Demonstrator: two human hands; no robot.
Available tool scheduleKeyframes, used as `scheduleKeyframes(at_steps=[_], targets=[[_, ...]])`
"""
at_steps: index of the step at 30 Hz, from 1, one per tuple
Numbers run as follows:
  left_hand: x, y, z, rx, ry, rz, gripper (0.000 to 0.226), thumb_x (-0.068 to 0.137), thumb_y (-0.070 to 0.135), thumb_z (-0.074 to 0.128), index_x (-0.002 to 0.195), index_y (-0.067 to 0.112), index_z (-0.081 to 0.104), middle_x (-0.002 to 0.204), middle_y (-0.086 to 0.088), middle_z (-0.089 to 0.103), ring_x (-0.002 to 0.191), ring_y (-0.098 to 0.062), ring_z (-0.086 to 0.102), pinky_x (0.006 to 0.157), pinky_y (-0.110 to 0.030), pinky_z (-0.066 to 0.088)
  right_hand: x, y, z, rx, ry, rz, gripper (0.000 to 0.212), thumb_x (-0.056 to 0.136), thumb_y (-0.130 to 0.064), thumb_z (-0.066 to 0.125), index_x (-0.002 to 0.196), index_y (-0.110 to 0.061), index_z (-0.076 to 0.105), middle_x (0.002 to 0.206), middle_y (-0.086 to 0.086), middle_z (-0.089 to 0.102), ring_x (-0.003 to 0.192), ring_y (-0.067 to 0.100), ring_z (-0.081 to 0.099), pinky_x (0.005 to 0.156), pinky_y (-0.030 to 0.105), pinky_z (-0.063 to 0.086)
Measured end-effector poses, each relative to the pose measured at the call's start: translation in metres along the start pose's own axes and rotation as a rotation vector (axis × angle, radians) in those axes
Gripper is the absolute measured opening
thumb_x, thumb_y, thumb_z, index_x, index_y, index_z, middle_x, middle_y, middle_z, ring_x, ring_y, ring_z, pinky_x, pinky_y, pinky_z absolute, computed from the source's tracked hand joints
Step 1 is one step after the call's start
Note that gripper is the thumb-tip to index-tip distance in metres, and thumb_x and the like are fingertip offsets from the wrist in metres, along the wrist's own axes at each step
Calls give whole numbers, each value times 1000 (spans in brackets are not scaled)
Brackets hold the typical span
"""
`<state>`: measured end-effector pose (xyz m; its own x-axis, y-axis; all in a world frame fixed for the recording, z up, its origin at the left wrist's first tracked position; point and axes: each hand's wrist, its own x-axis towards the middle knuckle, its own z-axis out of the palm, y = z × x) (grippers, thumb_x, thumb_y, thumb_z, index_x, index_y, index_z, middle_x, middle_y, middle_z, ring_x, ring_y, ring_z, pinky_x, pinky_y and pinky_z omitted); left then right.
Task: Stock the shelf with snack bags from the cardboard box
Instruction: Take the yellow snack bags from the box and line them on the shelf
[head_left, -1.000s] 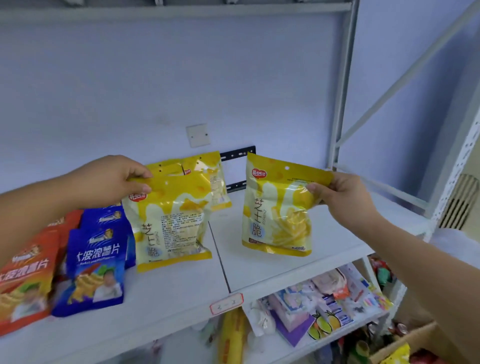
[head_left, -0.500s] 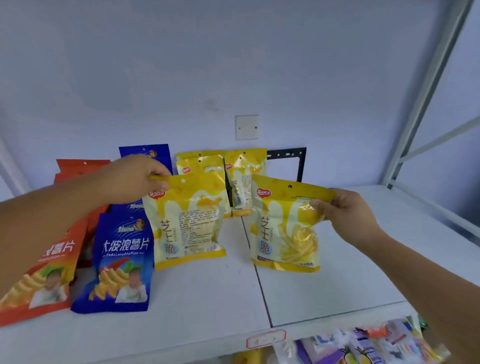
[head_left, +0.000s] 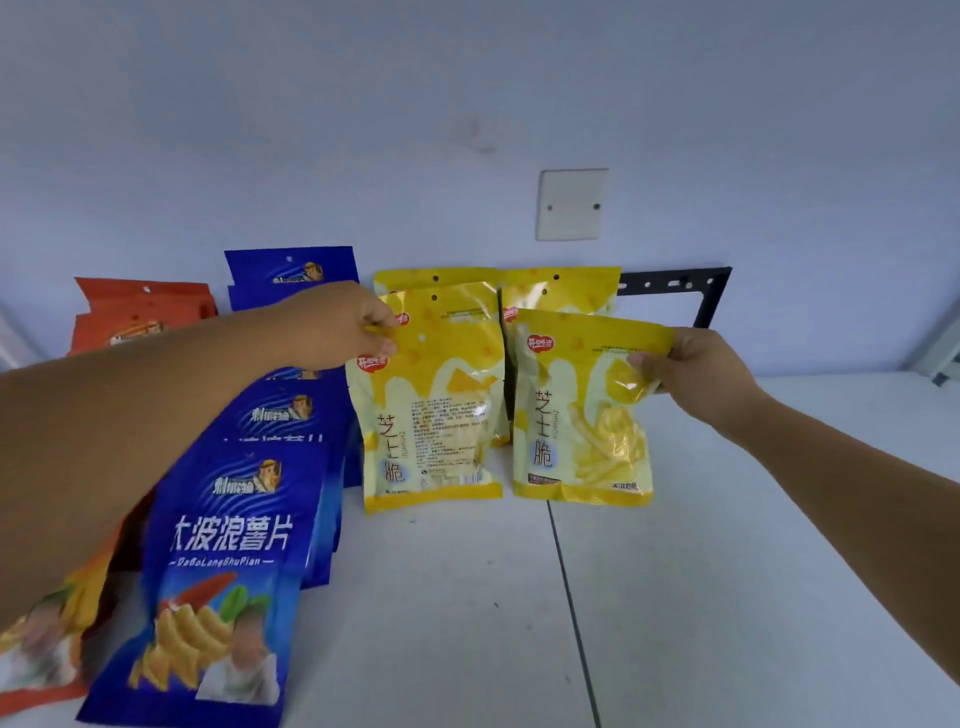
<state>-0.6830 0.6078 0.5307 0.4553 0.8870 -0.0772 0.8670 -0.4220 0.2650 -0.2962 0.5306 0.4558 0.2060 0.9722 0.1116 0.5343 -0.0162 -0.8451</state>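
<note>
My left hand (head_left: 337, 325) pinches the top left corner of a yellow snack bag (head_left: 434, 410), which stands upright on the white shelf (head_left: 727, 571). My right hand (head_left: 691, 371) grips the upper right edge of a second yellow snack bag (head_left: 576, 415), upright just to the right of the first. Two more yellow bags (head_left: 558, 288) lean against the wall behind them. The cardboard box is out of view.
A row of blue chip bags (head_left: 228, 551) runs along the left, with orange bags (head_left: 137, 312) further left. A white wall plate (head_left: 571, 203) and a black bracket (head_left: 675, 291) sit on the back wall. The shelf's right half is bare.
Both hands have carried their yellow bags further back toward the wall, close to the bags standing there. The view has moved in closer and the lower shelf has dropped out of sight.
</note>
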Motion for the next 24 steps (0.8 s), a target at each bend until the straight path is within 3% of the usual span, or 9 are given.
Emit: scheduleKeyframes(at_steps=[3,6,9,13,17,20,22,24], targets=[[30,-6,5,4,1,18,33,95,31,64,126,18,68,122,0,68,102,-15,62,91,-33,49,29,2,9,-44,6,36,11,92,-23,71,91,-14,75,92,11,77,91,33,74,91,55,57],[53,-7,11,21,28,16,32,95,32,64,124,19,68,125,0,64,110,-19,60,97,-39,49,48,0,16,-98,-2,84,17,94,-22,69,97,-6,72,96,19,75,94,38,72,90,54,57],[70,-8,17,28,27,38,21,95,29,64,113,21,71,113,-2,69,99,-20,63,90,-44,52,59,1,21,-109,16,114,21,93,-21,68,100,-1,71,99,23,74,94,40,71,87,51,59],[85,-13,14,38,-14,24,19,93,32,67,109,23,70,106,4,69,96,-15,64,87,-39,53,68,8,26,-138,17,145,27,91,-21,68,98,6,69,96,26,72,84,37,70,75,45,57],[94,-15,9,65,-63,26,21,91,32,70,110,25,68,102,8,69,89,-7,64,70,-22,47,67,16,30,-148,47,183,28,91,-22,67,92,6,65,79,17,63,69,25,55,63,34,42],[94,-15,9,76,-45,36,20,90,33,71,108,26,68,99,10,68,84,-1,62,66,-18,44,64,18,33,-177,68,196,21,91,-25,66,85,-5,61,75,9,59,67,23,53,60,32,40],[94,-15,8,57,-28,43,22,88,33,73,109,25,69,102,9,70,86,-3,63,71,-20,47,64,18,32,-178,109,192,19,88,-28,70,86,-12,60,78,5,63,71,24,59,61,33,45],[90,-14,6,39,4,52,28,88,34,73,114,23,68,110,6,70,92,-7,64,75,-22,48,61,17,30,-130,143,187,26,87,-31,73,105,-14,64,98,2,70,88,25,68,72,37,53]])
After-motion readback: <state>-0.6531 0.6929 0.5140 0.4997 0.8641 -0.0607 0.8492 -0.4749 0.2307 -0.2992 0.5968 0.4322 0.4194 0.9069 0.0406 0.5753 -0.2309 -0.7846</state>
